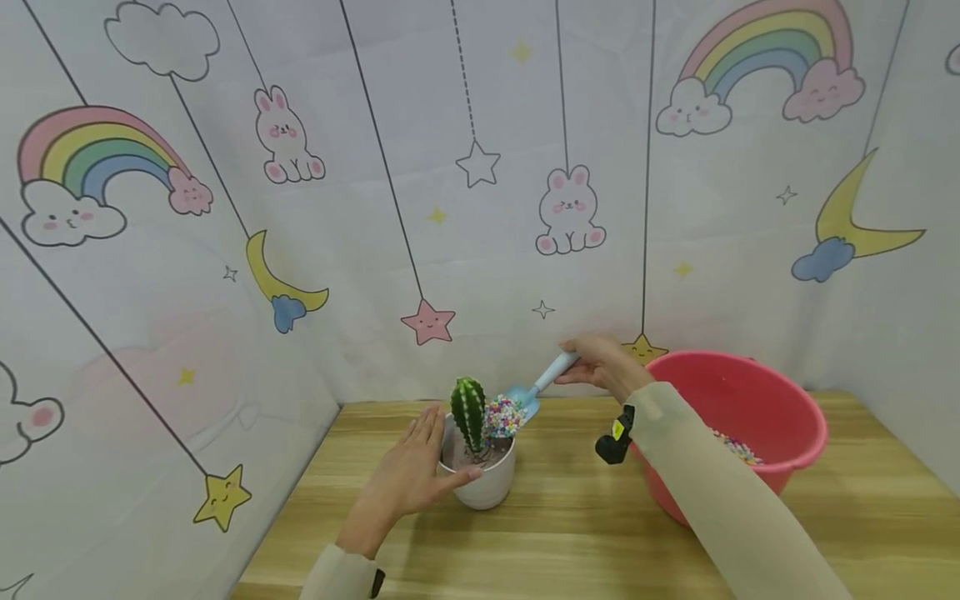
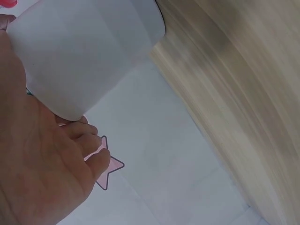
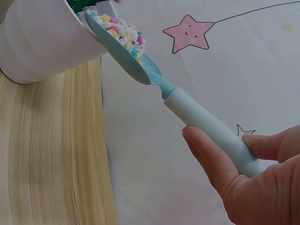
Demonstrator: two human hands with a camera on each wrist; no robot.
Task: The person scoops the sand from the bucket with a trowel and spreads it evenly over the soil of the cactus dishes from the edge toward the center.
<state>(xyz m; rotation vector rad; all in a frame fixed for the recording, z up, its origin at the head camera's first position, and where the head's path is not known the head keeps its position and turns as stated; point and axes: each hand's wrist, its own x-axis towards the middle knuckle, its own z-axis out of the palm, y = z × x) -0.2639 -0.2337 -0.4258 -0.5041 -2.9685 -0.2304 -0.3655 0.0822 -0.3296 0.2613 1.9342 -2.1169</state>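
Note:
A light-blue toy shovel (image 1: 557,372) with a pale handle (image 3: 206,123) is in my right hand (image 1: 600,362), its thumb and fingers gripping the handle end. Colourful small beads (image 1: 506,415) heap on its blade, which tilts down at the right rim of a white flower pot (image 1: 483,490). Beside the beads a green cactus (image 1: 468,414) stands upright in the pot. My left hand (image 1: 408,467) rests against the pot's left side, fingers extended along the rim and thumb across the front. In the left wrist view, the pot's pale wall (image 2: 93,51) lies against that hand (image 2: 51,164).
To the right stands a red basin (image 1: 750,383) with more beads (image 1: 738,447) inside, partly hidden by my right forearm. All this is on a wood-grain table (image 1: 570,533). Close behind hangs a white cloth backdrop (image 1: 495,275) with cartoon prints.

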